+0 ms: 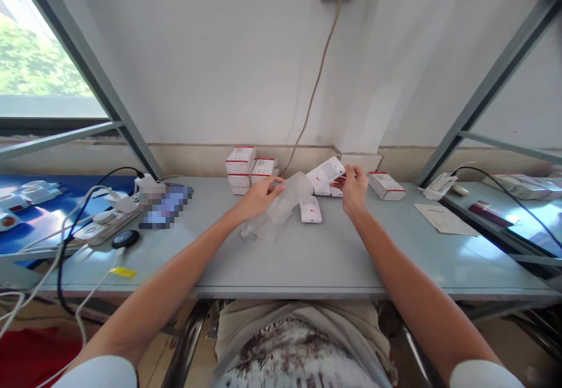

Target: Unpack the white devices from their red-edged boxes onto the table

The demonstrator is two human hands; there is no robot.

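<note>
My left hand [261, 198] is closed on the edge of a crumpled clear plastic bag [274, 217], thumb and fingertips at its upper side. The bag hangs down to the desk. To its right, my right hand [356, 190] pinches one end of a flat white device [325, 173] with a small red mark, raised at a tilt. The device's far end meets the bag's upper edge; whether it is inside, I cannot tell. Just below it, a similar white device [311, 210] lies on the desk. More white pieces behind are partly covered.
White boxes with red edges [240, 161] are stacked against the wall, and another box [386, 186] sits right of my right hand. A phone [169, 206], a power strip [109, 224] and cables are at left. A paper sheet [445, 219] lies at right. Metal frame posts flank the desk [302, 259].
</note>
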